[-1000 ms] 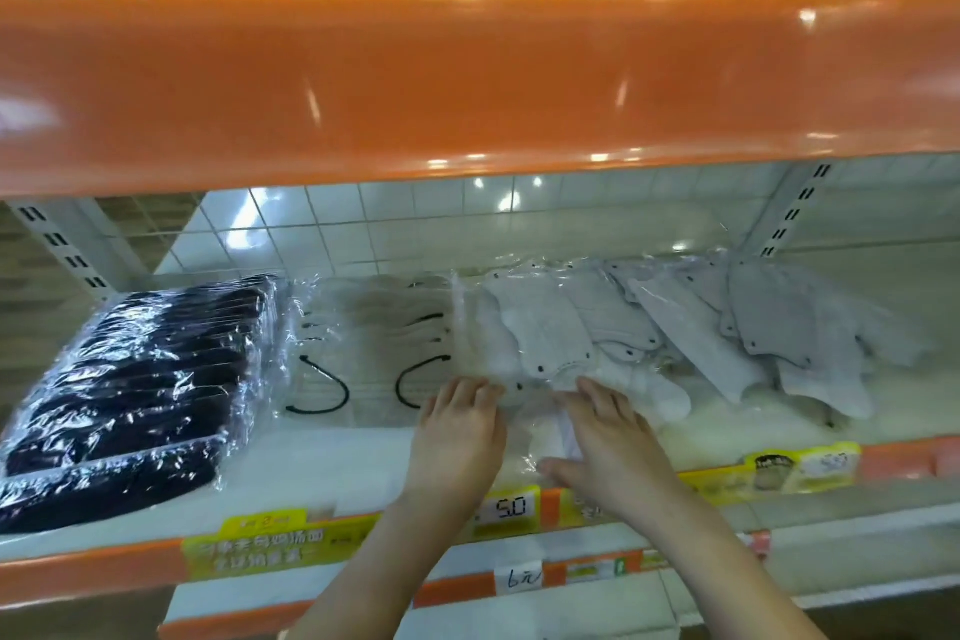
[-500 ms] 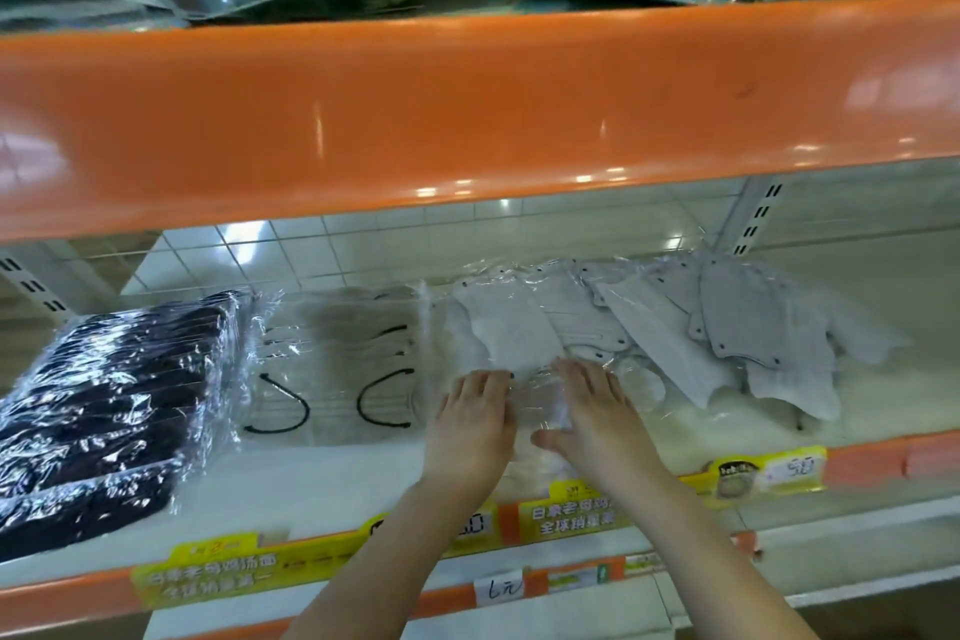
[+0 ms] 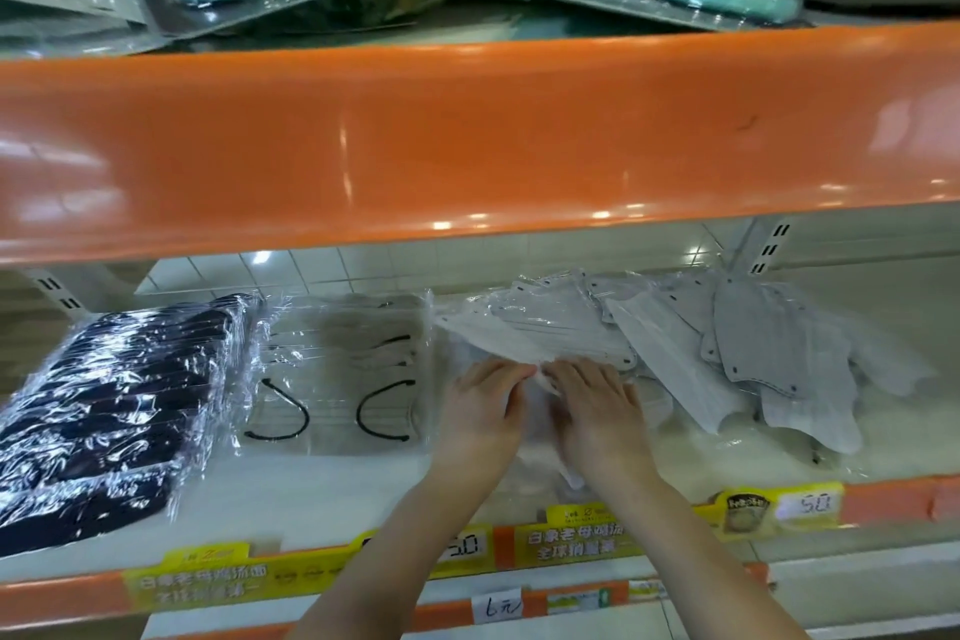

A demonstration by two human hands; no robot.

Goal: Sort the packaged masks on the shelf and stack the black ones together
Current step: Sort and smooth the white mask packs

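Both my hands had slid deeper: left hand (image 3: 480,411) and right hand (image 3: 597,411) pressed flat, fingers straight, on clear-wrapped white masks (image 3: 535,338); plastic-wrapped black mask stack (image 3: 109,411) lay far left of my fingers.

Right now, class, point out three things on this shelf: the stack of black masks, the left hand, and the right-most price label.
stack of black masks (image 3: 114,411), head view, on the wrapped top of the stack.
left hand (image 3: 485,405), head view, on its back.
price label (image 3: 810,504), head view, on its white number patch.
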